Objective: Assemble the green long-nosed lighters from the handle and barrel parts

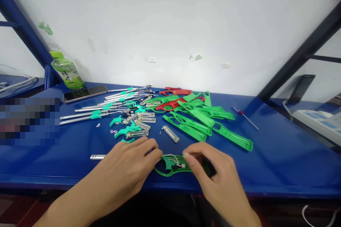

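Observation:
Near the table's front edge lies an opened green lighter shell point(167, 174), with a teal trigger point(168, 164), thin white wires and a small black-and-white part inside. My left hand point(133, 163) is closed on the shell's front end; a silver metal tube point(97, 156) sticks out to the left beyond it. My right hand point(215, 170) is closed round the handle end, thumb and forefinger pinched at the rim by the white wires. Its fingers hide much of the handle. A clear fuel tank point(171, 133) lies just behind the shell.
Behind my hands lie several green shell halves point(231, 135), red shells point(174, 93), metal tubes with wires point(80, 117), teal triggers point(125, 130) and clear tanks point(142, 124). A screwdriver point(248, 118) is at right; a phone point(85, 93) and green bottle point(68, 71) stand back left.

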Motion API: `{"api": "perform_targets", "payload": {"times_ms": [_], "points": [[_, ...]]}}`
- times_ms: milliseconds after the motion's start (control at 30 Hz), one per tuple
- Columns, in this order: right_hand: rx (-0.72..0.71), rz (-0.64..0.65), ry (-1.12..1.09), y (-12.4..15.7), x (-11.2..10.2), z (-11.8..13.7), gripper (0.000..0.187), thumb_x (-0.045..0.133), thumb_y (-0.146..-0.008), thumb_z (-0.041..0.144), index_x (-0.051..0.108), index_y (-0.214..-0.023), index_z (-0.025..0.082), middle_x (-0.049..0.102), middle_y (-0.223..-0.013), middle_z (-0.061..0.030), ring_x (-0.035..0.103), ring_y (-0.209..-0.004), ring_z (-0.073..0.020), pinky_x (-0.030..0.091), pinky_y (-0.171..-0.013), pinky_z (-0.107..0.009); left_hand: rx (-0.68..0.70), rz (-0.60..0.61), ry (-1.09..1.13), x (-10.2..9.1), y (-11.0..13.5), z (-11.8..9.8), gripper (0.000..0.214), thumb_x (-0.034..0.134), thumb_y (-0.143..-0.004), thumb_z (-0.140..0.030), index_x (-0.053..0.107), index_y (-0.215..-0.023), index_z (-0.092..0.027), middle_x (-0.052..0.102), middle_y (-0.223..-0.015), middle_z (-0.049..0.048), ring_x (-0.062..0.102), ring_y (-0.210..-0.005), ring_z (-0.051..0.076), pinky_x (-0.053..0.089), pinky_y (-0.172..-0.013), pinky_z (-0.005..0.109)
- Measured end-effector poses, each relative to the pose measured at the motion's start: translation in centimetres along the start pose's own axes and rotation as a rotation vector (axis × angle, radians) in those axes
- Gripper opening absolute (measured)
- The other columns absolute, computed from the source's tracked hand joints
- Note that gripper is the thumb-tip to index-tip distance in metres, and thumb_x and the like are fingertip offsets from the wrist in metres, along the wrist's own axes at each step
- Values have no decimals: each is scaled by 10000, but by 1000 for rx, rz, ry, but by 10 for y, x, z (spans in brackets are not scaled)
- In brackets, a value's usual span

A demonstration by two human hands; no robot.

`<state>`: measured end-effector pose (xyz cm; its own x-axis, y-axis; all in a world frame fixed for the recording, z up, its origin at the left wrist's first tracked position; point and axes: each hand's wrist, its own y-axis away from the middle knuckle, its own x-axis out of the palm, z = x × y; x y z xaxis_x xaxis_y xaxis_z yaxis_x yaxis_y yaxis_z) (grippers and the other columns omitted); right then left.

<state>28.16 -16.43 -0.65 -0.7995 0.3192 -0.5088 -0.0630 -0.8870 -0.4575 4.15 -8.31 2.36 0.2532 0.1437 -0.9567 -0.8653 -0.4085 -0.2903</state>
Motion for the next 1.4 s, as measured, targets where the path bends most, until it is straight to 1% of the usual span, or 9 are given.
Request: {"api": "perform_targets", "payload": {"times_ms": [133, 333, 600, 667, 800, 967, 1200, 1300, 1400], "points": [[-38, 119, -18, 1, -3, 1, 130, 785, -1016, 248, 721, -904, 263, 754, -855, 34, 707, -745, -151, 551, -705, -240, -8, -3, -4, -4, -1, -3, 306, 588, -909, 64, 685, -988, -216, 721, -977, 26, 697, -803, 223, 372, -569, 354], [-77, 113, -25, 2, -1, -7, 135, 816, -1006, 179, 746, -939, 272, 785, -858, 53, 734, -760, -156, 570, -754, -244, -20, 6, 32, -1, 3, -1, 358, 564, -899, 80, 675, -1044, -229, 722, -1019, 19, 703, -839, 226, 390, -611, 363], [-99, 89, -49, 1, -1, -6, 147, 814, -1006, 144, 765, -961, 275, 803, -890, 67, 756, -787, -133, 576, -773, -208, -48, 26, 20, 5, 3, 1, 257, 570, -1020, -1, 633, -1086, -241, 715, -1011, 8, 696, -844, 238, 367, -620, 382], [-96, 91, -49, 1, -1, -6, 138, 810, -1008, 152, 767, -954, 272, 804, -886, 56, 759, -785, -148, 583, -768, -225, -41, 12, 15, 4, 2, 0, 204, 532, -1081, -60, 626, -1067, -239, 710, -994, 11, 686, -825, 235, 359, -613, 382], [-92, 81, -39, 2, -1, -6, 130, 804, -1010, 166, 775, -936, 270, 807, -876, 43, 759, -769, -163, 599, -766, -242, -33, 20, 2, 2, 0, -3, 238, 452, -1133, -100, 622, -1035, -235, 707, -975, 18, 682, -821, 222, 347, -606, 370], [-73, 88, -36, 3, -1, -6, 130, 798, -1014, 166, 772, -946, 274, 799, -879, 49, 749, -769, -150, 593, -767, -229, -31, 21, -18, 5, 0, -3, 217, 544, -1043, -27, 632, -1040, -226, 703, -975, 25, 680, -811, 235, 345, -590, 374], [-83, 89, -45, 2, -2, -5, 150, 815, -1004, 151, 767, -943, 280, 791, -866, 86, 742, -773, -108, 564, -766, -184, 0, -18, -62, 0, 0, -5, 404, 590, -810, 99, 694, -1022, -228, 716, -1019, 35, 672, -798, 226, 391, -588, 350], [-78, 89, -49, 2, -3, -5, 156, 827, -993, 146, 773, -935, 280, 797, -864, 86, 746, -765, -115, 562, -751, -199, 30, -49, -63, -1, 0, -7, 408, 582, -787, 103, 715, -999, -219, 713, -992, 29, 658, -779, 215, 410, -591, 350], [-81, 84, -53, 2, -3, -6, 172, 840, -978, 124, 782, -930, 279, 812, -869, 85, 759, -772, -124, 560, -743, -212, 39, -50, -37, -1, 0, -8, 383, 587, -811, 84, 726, -1016, -207, 709, -990, 30, 654, -789, 213, 419, -586, 356]]}}
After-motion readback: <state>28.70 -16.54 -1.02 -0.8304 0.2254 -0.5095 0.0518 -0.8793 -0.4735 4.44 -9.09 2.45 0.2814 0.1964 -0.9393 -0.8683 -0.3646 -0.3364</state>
